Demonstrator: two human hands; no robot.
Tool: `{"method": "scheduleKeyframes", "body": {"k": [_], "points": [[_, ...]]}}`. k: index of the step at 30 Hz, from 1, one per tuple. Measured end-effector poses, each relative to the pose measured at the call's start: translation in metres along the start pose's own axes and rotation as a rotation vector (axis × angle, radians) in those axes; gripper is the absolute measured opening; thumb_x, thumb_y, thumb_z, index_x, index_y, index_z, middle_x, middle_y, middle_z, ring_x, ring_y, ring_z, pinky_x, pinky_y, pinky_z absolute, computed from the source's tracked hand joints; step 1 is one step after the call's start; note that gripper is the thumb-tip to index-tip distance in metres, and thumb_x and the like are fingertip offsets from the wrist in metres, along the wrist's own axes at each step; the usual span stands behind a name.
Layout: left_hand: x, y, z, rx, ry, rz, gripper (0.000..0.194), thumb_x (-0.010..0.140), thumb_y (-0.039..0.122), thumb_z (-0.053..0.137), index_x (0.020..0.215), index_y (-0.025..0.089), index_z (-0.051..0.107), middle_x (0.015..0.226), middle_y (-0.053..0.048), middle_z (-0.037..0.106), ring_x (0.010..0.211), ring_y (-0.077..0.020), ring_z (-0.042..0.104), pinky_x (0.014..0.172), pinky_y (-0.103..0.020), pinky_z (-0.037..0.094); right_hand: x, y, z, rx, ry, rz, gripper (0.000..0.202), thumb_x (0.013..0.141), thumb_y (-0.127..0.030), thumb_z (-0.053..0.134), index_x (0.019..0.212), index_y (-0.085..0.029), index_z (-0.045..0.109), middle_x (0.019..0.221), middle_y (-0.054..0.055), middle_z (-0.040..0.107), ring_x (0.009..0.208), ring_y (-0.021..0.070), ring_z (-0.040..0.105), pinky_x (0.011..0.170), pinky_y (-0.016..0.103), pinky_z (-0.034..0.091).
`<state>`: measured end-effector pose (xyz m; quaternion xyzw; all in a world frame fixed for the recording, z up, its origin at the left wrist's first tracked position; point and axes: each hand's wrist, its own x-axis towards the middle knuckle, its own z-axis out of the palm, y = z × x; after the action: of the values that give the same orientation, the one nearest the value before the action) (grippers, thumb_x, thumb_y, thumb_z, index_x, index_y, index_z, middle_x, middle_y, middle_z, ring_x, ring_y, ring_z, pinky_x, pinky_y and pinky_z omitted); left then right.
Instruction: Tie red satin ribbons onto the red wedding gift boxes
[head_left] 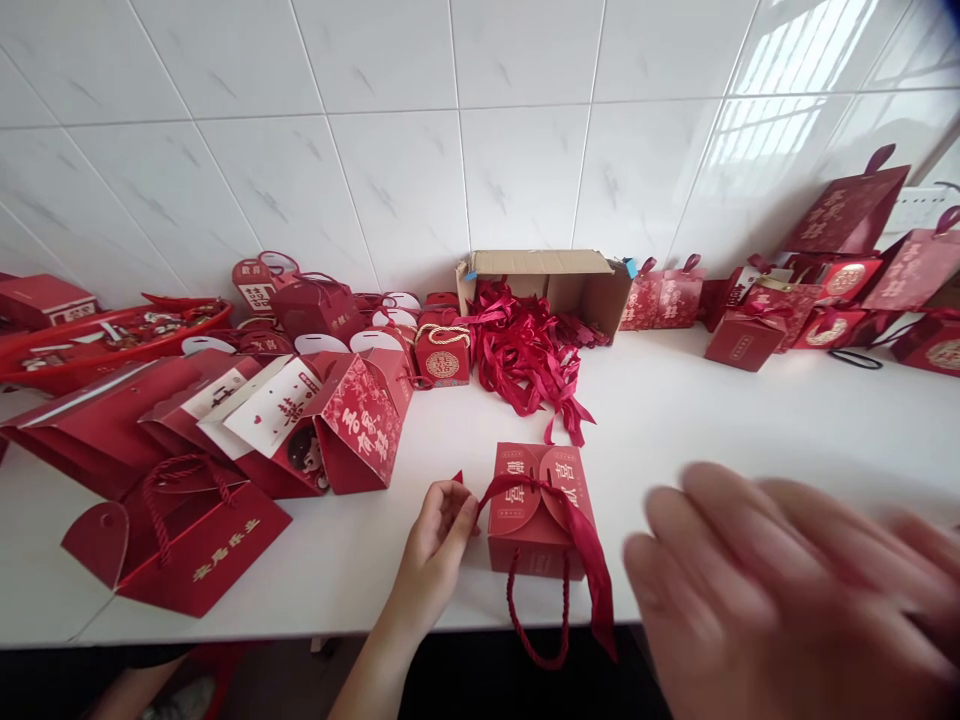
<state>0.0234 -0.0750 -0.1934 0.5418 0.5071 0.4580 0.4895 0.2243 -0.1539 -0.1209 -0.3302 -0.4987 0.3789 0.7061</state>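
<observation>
A red gift box (535,570) with flaps meeting on top and printed characters stands near the table's front edge. Across its top runs a dark red ribbon (589,550), threaded at the middle of the lid, its long tail hanging down the front right. A twisted cord handle (555,660) droops over the front side. My left hand (441,530), left of the box, pinches the other end of the ribbon between thumb and fingers. My right hand (780,600) is raised close to the camera on the right, away from the box; motion smears its fingers.
A cardboard carton (540,262) on its side spills loose red ribbons (525,370) behind the box. Red gift boxes (360,420) crowd the left, beside a red basin (210,325). More boxes (750,335) stand at the right against the tiled wall (525,180).
</observation>
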Motion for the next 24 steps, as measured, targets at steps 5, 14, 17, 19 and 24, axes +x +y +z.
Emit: {"method": "scheduleKeyframes", "body": {"k": [5,14,17,19,24], "points": [[0.002,-0.001,0.0,-0.015,0.006,0.003,0.033,0.084,0.052,0.055,0.092,0.021,0.048,0.083,0.003,0.054,0.077,-0.0127,0.052,0.072,-0.022,0.044,0.041,-0.008,0.045,0.745,0.127,0.365,0.021,0.084,-0.024,0.057,0.078,-0.022,0.076,0.083,0.001,0.075,0.083,0.0154,0.07,0.074,0.023,0.059],[0.004,-0.002,0.001,-0.025,-0.009,-0.008,0.035,0.083,0.054,0.055,0.093,0.021,0.048,0.086,0.002,0.054,0.08,-0.013,0.052,0.073,-0.022,0.044,0.036,0.001,0.045,0.982,0.086,0.355,0.024,0.087,-0.017,0.053,0.084,-0.013,0.076,0.086,0.003,0.076,0.086,0.013,0.071,0.084,0.02,0.056],[0.005,-0.002,0.001,-0.007,-0.007,-0.005,0.036,0.083,0.055,0.055,0.093,0.021,0.049,0.087,0.002,0.053,0.079,-0.0132,0.052,0.072,-0.022,0.045,0.035,0.003,0.042,0.997,0.032,0.367,0.025,0.089,-0.019,0.052,0.088,-0.014,0.076,0.091,0.003,0.076,0.091,0.0125,0.069,0.087,0.019,0.054],[0.006,-0.003,0.001,-0.001,-0.008,-0.005,0.035,0.083,0.054,0.055,0.093,0.021,0.049,0.086,0.001,0.053,0.079,-0.0135,0.053,0.072,-0.023,0.045,0.035,0.005,0.041,0.989,0.021,0.376,0.025,0.09,-0.02,0.052,0.089,-0.015,0.076,0.091,0.003,0.075,0.092,0.0124,0.069,0.087,0.018,0.054],[0.004,-0.004,0.002,0.048,0.106,0.051,0.029,0.086,0.048,0.054,0.095,0.02,0.051,0.094,-0.003,0.056,0.089,-0.0179,0.056,0.079,-0.028,0.045,0.034,0.006,0.041,0.849,0.042,0.366,0.018,0.087,-0.025,0.059,0.087,-0.019,0.076,0.092,0.003,0.074,0.091,0.0127,0.068,0.084,0.019,0.054]]}}
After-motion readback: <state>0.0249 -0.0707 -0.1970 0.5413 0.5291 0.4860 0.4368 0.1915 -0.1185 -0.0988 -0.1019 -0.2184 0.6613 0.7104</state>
